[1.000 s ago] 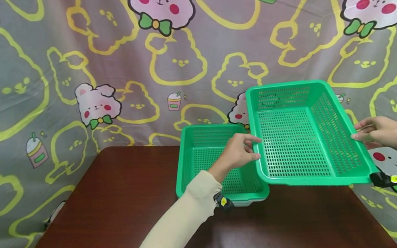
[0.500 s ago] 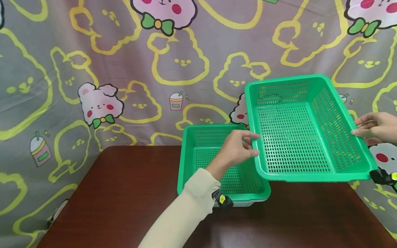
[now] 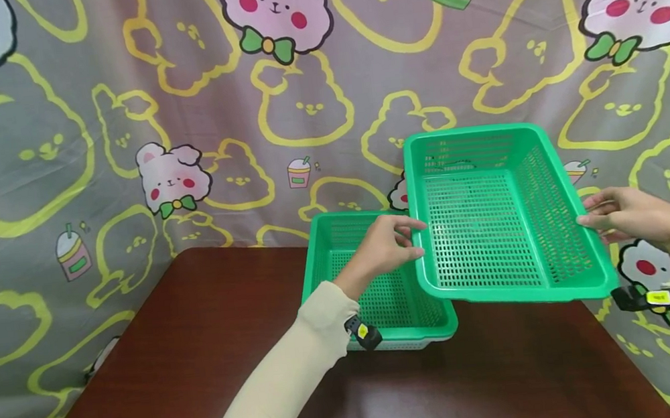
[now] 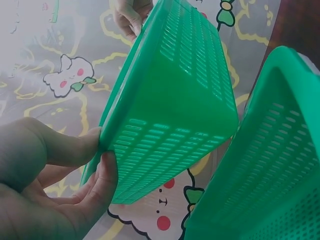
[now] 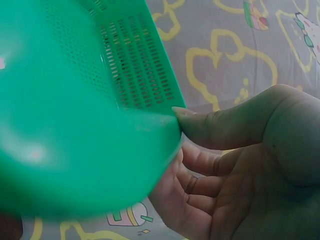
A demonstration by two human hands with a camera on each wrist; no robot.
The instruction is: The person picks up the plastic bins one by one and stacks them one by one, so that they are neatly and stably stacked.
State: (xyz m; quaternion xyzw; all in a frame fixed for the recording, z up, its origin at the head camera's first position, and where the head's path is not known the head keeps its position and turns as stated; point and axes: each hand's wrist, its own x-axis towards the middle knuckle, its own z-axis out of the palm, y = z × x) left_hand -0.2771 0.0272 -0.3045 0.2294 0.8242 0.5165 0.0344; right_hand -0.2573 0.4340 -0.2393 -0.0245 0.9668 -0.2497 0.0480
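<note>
A green perforated plastic basket (image 3: pixel 476 229) hangs in the air at the right of the head view, its open top tilted toward me. My left hand (image 3: pixel 383 245) pinches its left rim between thumb and fingers; the left wrist view shows this grip (image 4: pixel 65 170) from outside the basket wall. On the opposite rim, my right hand (image 3: pixel 639 223) pinches with the thumb on top and fingers underneath, as the right wrist view also shows. Behind my left hand, a second green basket (image 3: pixel 341 269) stands on the table, partly covered by that hand and the raised basket.
Under the second basket's green rim shows a whitish lower edge (image 3: pixel 409 345). The dark reddish-brown table (image 3: pixel 204 356) extends left and toward me. A grey curtain (image 3: pixel 211 113) with cartoon bunnies hangs behind and at both sides.
Both hands have carried the raised basket slightly up and to the left, so it overlaps more of the standing basket. Both grips stay the same.
</note>
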